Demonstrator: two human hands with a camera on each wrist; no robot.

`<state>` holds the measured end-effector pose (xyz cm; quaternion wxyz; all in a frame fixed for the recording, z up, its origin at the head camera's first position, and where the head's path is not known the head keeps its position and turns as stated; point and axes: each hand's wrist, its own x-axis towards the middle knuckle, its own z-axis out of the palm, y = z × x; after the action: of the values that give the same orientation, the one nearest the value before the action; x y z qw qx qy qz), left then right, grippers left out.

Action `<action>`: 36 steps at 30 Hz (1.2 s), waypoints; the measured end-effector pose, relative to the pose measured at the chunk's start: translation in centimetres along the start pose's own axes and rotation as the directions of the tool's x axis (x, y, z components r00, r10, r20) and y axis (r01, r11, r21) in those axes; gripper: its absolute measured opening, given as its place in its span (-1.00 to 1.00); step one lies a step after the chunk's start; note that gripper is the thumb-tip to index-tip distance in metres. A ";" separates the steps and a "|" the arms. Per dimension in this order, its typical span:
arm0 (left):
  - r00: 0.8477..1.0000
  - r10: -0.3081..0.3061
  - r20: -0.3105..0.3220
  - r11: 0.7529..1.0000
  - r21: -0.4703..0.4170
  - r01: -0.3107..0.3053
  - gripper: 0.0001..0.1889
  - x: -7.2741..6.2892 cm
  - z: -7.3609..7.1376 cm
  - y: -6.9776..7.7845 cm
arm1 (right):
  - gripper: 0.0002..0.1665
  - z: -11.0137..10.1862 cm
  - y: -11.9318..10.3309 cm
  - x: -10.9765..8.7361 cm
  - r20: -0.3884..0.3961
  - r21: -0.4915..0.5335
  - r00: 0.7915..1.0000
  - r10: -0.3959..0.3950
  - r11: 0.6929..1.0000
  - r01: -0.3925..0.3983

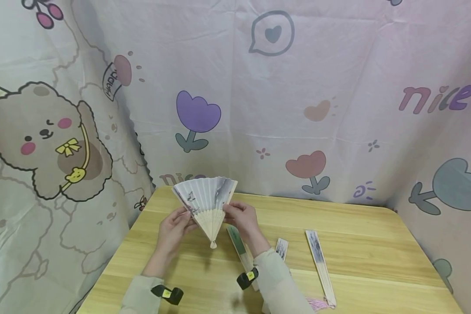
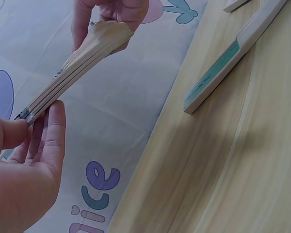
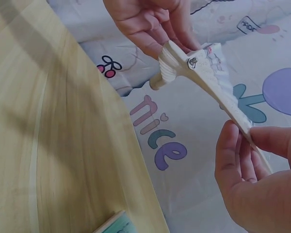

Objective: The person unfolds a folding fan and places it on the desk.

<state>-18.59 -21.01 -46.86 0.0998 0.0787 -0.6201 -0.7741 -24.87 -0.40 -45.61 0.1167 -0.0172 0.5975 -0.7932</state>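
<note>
A folding fan (image 1: 206, 196) with pale ribs and a painted light leaf is spread partway, held up above the table with its pivot end downward. My left hand (image 1: 173, 229) pinches its left outer rib between thumb and fingers. On the opposite side, my right hand (image 1: 243, 218) pinches the right outer rib. The left wrist view shows the fan (image 2: 82, 63) nearly edge-on, my left hand (image 2: 29, 170) at one side. In the right wrist view, my right hand (image 3: 262, 174) holds an outer rib, and a small metal rivet (image 3: 192, 62) shows at the pivot.
On the wooden table (image 1: 377, 244) lie a closed green fan (image 1: 237, 242), partly under my right arm, a closed fan with a grey-blue print (image 1: 319, 264) and pink tassel (image 1: 318, 304), and another closed fan (image 1: 281, 247) mostly hidden by my sleeve. A printed cloth (image 1: 337, 65) hangs behind.
</note>
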 end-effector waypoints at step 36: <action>0.997 -0.033 -0.072 0.986 -0.165 0.021 -0.53 -0.2 -1.6 0.1 | -0.86 0.0 0.2 0.4 0.030 0.088 1.000 -0.007 0.996 0.004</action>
<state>-18.01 -22.51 -47.16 0.1182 0.1074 -0.5490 -0.8205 -25.20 -0.52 -45.89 0.1241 -0.0255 0.5601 -0.8187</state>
